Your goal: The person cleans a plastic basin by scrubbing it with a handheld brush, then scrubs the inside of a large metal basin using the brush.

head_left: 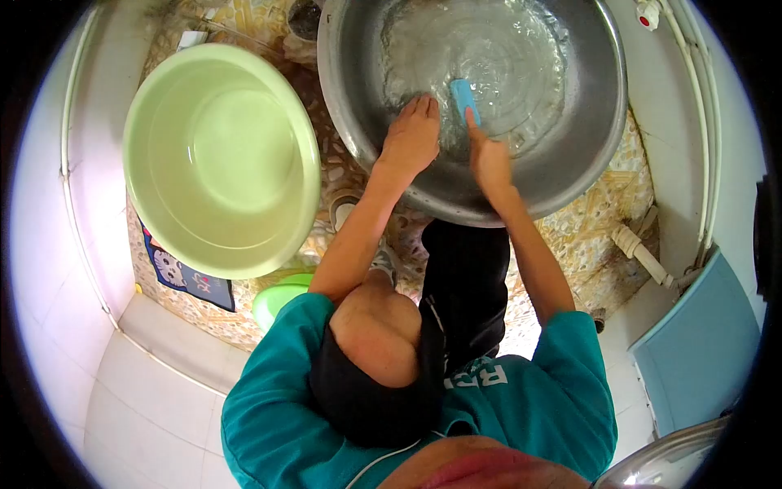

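Observation:
A large grey metal basin (346, 106) holds a round, clear, rippled area (513, 65), which looks like water; I cannot tell whether a clear sheet lies in it. My right hand (490, 163) grips a light blue brush (463, 94), index finger stretched along its back, over the lower middle of the rippled area. Left of the brush, my left hand (414, 140) reaches over the near rim with its fingers curled down and close together at the edge of the rippled area. Its fingertips are hidden, so what it presses or holds does not show.
A big pale green tub (163, 220) with clear liquid stands left of the basin. Below it are a smaller green bowl (281, 297) and a dark mat (191, 277) with a cartoon print. White pipes (643, 257) and a blue panel (700, 342) are at the right.

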Available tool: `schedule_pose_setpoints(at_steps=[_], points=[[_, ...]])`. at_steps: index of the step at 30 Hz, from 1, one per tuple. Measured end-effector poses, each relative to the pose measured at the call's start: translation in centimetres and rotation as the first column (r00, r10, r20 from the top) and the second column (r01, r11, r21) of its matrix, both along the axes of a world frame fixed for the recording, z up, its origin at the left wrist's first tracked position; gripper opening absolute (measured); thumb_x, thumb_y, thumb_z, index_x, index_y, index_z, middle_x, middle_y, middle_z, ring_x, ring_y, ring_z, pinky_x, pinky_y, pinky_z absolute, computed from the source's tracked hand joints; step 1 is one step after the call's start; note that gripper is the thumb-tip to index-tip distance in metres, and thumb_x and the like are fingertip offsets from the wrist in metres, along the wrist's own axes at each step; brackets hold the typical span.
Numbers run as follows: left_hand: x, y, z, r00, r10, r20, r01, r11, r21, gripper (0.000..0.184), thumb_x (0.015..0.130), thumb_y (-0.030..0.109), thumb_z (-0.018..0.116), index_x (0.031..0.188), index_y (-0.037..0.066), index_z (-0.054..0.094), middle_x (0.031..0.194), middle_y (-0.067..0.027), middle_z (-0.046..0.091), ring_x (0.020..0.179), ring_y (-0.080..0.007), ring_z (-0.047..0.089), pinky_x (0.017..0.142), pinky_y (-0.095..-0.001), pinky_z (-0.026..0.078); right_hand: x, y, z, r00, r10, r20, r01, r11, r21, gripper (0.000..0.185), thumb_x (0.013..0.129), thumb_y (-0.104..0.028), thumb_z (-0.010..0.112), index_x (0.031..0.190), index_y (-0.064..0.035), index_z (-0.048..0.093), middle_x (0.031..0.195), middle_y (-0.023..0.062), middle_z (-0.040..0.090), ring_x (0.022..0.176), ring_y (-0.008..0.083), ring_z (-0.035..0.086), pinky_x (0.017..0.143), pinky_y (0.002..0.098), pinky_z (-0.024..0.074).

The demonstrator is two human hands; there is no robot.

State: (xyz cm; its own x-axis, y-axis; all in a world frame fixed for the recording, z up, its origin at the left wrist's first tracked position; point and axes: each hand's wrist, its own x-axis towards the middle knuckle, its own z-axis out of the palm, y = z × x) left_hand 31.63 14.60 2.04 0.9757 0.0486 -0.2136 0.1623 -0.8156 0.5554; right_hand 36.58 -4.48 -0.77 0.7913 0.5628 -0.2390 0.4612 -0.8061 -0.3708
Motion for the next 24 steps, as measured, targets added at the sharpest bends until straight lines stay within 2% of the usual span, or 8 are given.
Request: schedule_pose_setpoints(at_steps=[1, 2, 6, 12, 15, 17, 20, 24], points=[[0.1, -0.1, 0.0, 1.000, 0.013, -0.022, -0.013, 1.000, -0.012, 0.045, 0.086, 0.001, 0.050, 0.130, -0.010, 0.046, 0.134, -0.0252, 0.050, 0.127, -0.0370, 0.048, 0.106, -0.0407, 0.041, -0.5, 0.7, 0.2, 1.000, 0.027, -0.003, -0.026, 0.999, 0.029, 0.072, 0.084, -0.001, 0.054, 0.148, -0.0286, 0.036, 0.066, 0.0225, 0.062, 0.056, 0.0388, 0.062, 0.053, 0.0496, 0.0496], [0.0, -0.2, 0.0, 0.999, 0.021, -0.048, -0.022, 0.999, -0.025, 0.047, 0.084, -0.002, 0.051, 0.130, -0.010, 0.046, 0.136, -0.0242, 0.048, 0.128, -0.0368, 0.046, 0.107, -0.0403, 0.041, -0.2, 2.4, -0.3, 0.992, 0.040, -0.122, -0.060, 0.986, -0.157, 0.075, 0.084, 0.001, 0.052, 0.149, -0.0311, 0.034, 0.072, 0.0213, 0.064, 0.062, 0.0386, 0.064, 0.056, 0.0485, 0.0515], [0.0, 0.0, 0.4, 0.996, 0.083, 0.042, -0.082, 0.996, -0.028, 0.047, 0.085, -0.001, 0.051, 0.130, -0.010, 0.045, 0.138, -0.0254, 0.045, 0.129, -0.0376, 0.044, 0.108, -0.0407, 0.040, 3.4, 6.9, -1.7, 0.994, 0.109, -0.002, -0.109, 0.994, -0.003, 0.076, 0.083, 0.002, 0.051, 0.149, -0.0311, 0.033, 0.077, 0.0206, 0.066, 0.068, 0.0386, 0.065, 0.060, 0.0482, 0.0530], [0.2, 0.0, 0.6, 0.994, 0.069, 0.083, -0.065, 0.997, -0.047, 0.044, 0.086, 0.000, 0.051, 0.129, -0.010, 0.046, 0.139, -0.0256, 0.044, 0.130, -0.0379, 0.044, 0.108, -0.0410, 0.040, 5.3, 0.6, 1.2, 0.991, -0.126, -0.045, 0.115, 0.973, -0.201, 0.078, 0.082, 0.001, 0.053, 0.150, -0.0309, 0.031, 0.076, 0.0223, 0.065, 0.068, 0.0377, 0.065, 0.061, 0.0494, 0.0528], [0.4, -0.1, 0.1, 0.996, 0.065, 0.061, -0.063, 0.997, -0.042, 0.044, 0.085, 0.001, 0.053, 0.128, -0.009, 0.048, 0.137, -0.0253, 0.047, 0.129, -0.0375, 0.045, 0.107, -0.0409, 0.041, 1.8, -2.6, 1.4, 0.997, -0.071, 0.007, 0.071, 0.978, -0.195, 0.064, 0.086, -0.002, 0.052, 0.145, -0.0237, 0.041, 0.076, 0.0242, 0.063, 0.066, 0.0411, 0.063, 0.063, 0.0519, 0.0499], [0.5, 0.0, 0.4, 0.997, 0.078, -0.021, -0.080, 0.993, -0.091, 0.044, 0.084, 0.001, 0.054, 0.127, -0.009, 0.049, 0.136, -0.0250, 0.049, 0.129, -0.0365, 0.046, 0.106, -0.0405, 0.042, -0.7, -2.5, 1.2, 0.994, 0.045, -0.101, -0.051, 0.997, -0.054, 0.064, 0.086, -0.001, 0.052, 0.145, -0.0245, 0.042, 0.076, 0.0260, 0.063, 0.066, 0.0411, 0.064, 0.063, 0.0525, 0.0496], [0.4, 0.2, 1.2, 0.997, 0.071, -0.026, -0.072, 0.995, -0.071, 0.041, 0.089, 0.003, 0.050, 0.129, -0.007, 0.049, 0.137, -0.0224, 0.048, 0.127, -0.0367, 0.047, 0.103, -0.0418, 0.044, 0.0, 4.3, 1.8, 0.984, 0.054, -0.171, -0.072, 0.993, -0.097, 0.067, 0.084, 0.001, 0.050, 0.145, -0.0251, 0.041, 0.077, 0.0260, 0.063, 0.068, 0.0414, 0.064, 0.064, 0.0522, 0.0502], [0.0, 0.3, 0.8, 0.991, 0.086, 0.098, -0.086, 0.996, -0.007, 0.042, 0.088, 0.002, 0.049, 0.130, -0.007, 0.048, 0.137, -0.0224, 0.048, 0.126, -0.0378, 0.047, 0.103, -0.0422, 0.044, 4.1, 7.5, -0.3, 0.997, 0.049, -0.063, -0.052, 0.998, -0.042, 0.068, 0.084, 0.001, 0.049, 0.146, -0.0252, 0.040, 0.077, 0.0259, 0.064, 0.069, 0.0422, 0.064, 0.064, 0.0523, 0.0502]])
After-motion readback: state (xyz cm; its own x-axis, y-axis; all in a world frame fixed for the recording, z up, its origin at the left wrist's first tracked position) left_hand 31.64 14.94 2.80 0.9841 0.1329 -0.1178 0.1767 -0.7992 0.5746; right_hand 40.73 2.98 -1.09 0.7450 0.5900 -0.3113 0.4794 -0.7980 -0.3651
